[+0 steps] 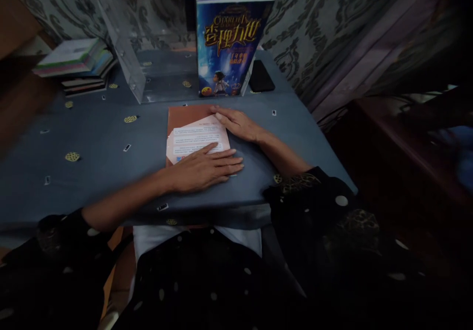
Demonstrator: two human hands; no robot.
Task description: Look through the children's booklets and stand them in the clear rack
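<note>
A thin book with a reddish-brown cover (181,115) lies on the table in front of me. On it, a pale pink flap or sheet with lines of print (199,134) reaches over at a slant. My left hand (201,169) rests flat across the lower part of the printed sheet, fingers stretched to the right. At the upper right edge, my right hand (238,123) touches the sheet with its fingers extended. What lies under both palms is hidden.
A clear acrylic stand (127,69) holds an upright blue book (231,44) behind my hands. A black phone (261,76) lies right of it. Stacked books (79,64) sit at the back left. The blue patterned tablecloth (99,138) ends near my body.
</note>
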